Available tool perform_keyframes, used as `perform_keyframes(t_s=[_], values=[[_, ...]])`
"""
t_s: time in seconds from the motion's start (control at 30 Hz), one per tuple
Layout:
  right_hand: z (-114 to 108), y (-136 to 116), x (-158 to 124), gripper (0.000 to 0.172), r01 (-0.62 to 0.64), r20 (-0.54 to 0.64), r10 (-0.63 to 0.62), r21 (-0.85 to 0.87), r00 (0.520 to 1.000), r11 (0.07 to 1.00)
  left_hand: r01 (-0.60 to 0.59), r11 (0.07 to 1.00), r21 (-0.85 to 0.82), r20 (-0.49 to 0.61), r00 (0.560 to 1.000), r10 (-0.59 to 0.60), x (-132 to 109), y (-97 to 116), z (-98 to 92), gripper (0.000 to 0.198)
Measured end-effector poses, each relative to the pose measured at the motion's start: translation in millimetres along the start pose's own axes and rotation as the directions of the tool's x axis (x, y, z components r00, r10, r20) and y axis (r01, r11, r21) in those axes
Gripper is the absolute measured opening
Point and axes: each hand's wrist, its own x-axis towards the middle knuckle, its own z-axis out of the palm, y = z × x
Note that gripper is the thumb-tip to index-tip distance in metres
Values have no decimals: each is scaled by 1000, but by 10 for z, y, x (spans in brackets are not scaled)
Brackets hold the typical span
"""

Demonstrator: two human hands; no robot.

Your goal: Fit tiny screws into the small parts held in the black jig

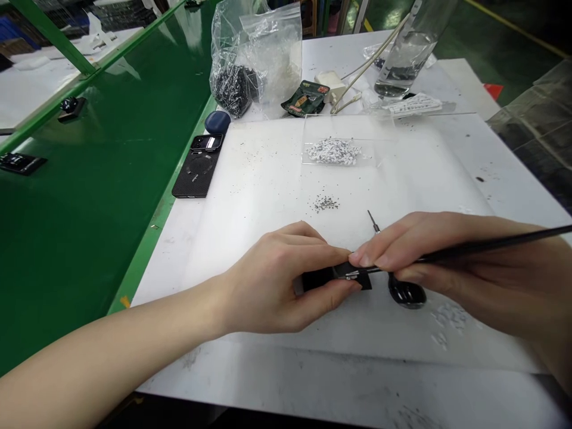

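My left hand is closed, thumb and fingers pinching a small flat black part low over the white sheet. In my right hand is a slim black rod-like tool, held like a pen; its front end meets the black part, where small metal bits show. My two hands' fingertips touch at the part. Beyond the right fingers a thin metal shaft, like a small screwdriver's, pokes out; the rest of it is hidden. Just under my right hand lies a glossy black rounded piece.
Tiny dark bits and a clear bag of small white pieces lie ahead. White pieces are scattered at right. A phone borders the green conveyor belt. Plastic bags and a water container stand behind.
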Motion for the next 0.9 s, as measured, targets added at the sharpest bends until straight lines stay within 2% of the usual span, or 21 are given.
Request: perform_keyframes(t_s=[0.17,0.9], values=[[2,-17,-1,34,-3,9,3,-9,1000,1000,15,1000,-8,4,1000,-15,-5,2,-6,15],[-37,-26,14,25,-26,25,25,44,999,999,24,1000,-1,24,999,-24,4,4,-24,12]])
